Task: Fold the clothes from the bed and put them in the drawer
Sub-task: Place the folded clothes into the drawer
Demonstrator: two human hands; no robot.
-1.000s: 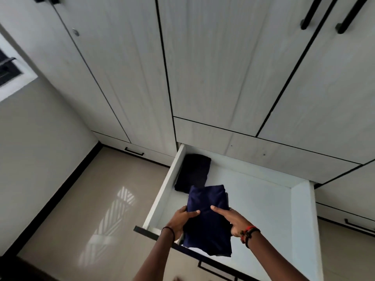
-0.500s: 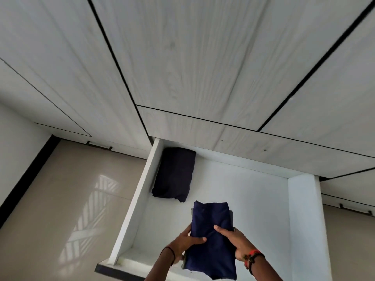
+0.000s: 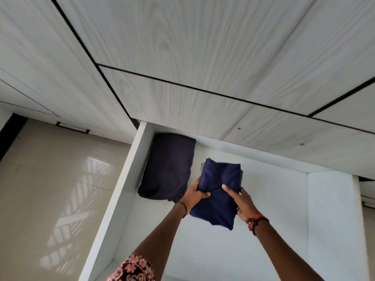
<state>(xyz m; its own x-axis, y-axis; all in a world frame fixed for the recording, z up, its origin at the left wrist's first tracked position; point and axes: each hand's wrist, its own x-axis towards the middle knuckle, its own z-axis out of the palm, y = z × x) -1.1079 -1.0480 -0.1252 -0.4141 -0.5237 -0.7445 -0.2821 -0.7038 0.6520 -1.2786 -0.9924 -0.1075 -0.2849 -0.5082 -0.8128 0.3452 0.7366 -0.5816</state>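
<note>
I hold a folded navy-blue garment over the inside of the open white drawer. My left hand grips its left edge, thumb on top. On the right side my right hand grips it, thumb laid across the cloth. A darker folded garment lies in the drawer's back left corner, just left of the held one. Whether the held garment touches the drawer floor I cannot tell.
Pale wood-grain wardrobe doors rise above the drawer. Glossy beige floor tiles lie to the left. The drawer's right wall stands at the right. Another drawer handle shows at the left.
My view has closed in on the drawer. Both hands have carried the navy garment forward, deeper into the drawer, beside the dark garment.
</note>
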